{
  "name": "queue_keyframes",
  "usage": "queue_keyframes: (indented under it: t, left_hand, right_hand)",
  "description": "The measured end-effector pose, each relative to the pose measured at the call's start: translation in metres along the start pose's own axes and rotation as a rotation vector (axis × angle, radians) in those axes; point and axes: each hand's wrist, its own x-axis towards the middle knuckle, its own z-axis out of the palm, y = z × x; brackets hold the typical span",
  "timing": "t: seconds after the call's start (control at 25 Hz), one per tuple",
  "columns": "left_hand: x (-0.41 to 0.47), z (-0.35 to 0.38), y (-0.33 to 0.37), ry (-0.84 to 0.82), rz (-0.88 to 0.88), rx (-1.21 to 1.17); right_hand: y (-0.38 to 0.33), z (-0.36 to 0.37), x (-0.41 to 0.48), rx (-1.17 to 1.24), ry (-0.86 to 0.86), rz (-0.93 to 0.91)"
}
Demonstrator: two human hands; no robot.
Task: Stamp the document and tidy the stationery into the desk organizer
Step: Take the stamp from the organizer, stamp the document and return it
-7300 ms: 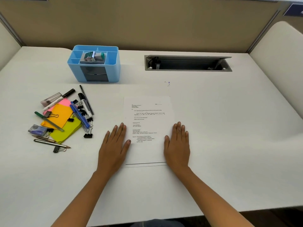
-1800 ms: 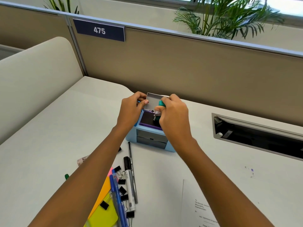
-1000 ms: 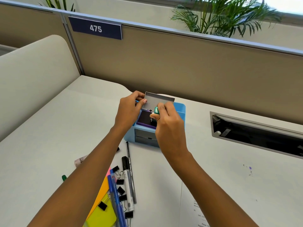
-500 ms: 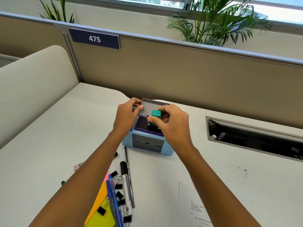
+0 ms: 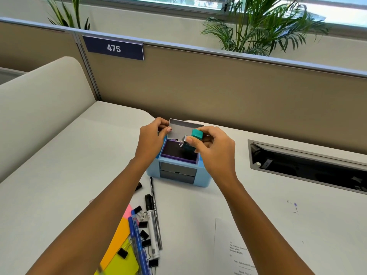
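Your left hand (image 5: 152,140) pinches lid (image 5: 181,128) upright so ink pad (image 5: 177,152) lies exposed; your right hand (image 5: 215,151) grips stamp (image 5: 197,133) over pad, presumably for inking before document (image 5: 225,235).

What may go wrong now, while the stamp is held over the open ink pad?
1. The ink pad sits on top of the organizer, steadied only by the left hand at its lid; a hard press with the stamp may tip it.
2. The right hand pinches the stamp low, so ink may smear its fingers, then the document.
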Motion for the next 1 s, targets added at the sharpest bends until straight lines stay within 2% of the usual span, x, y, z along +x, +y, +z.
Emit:
queue_keyframes:
  t: [0.28, 0.52, 0.76, 1.0]
  left_hand:
    - [-0.012, -0.025, 0.011, -0.022, 0.127, -0.043]
    - [-0.044, -0.041, 0.010, -0.082, 0.280, 0.143]
    - [-0.060, -0.047, 0.005, -0.183, 0.303, 0.135]
    - [-0.061, -0.045, 0.001, -0.191, 0.310, 0.166]
  right_hand:
    - [0.007, -0.052, -0.023, 0.307, 0.124, 0.196]
    - [0.014, -0.082, -0.046, 0.412, 0.151, 0.291]
    - [0.030, -0.088, -0.062, 0.544, 0.160, 0.460]
    - [0.034, -0.087, -0.067, 0.603, 0.183, 0.484]
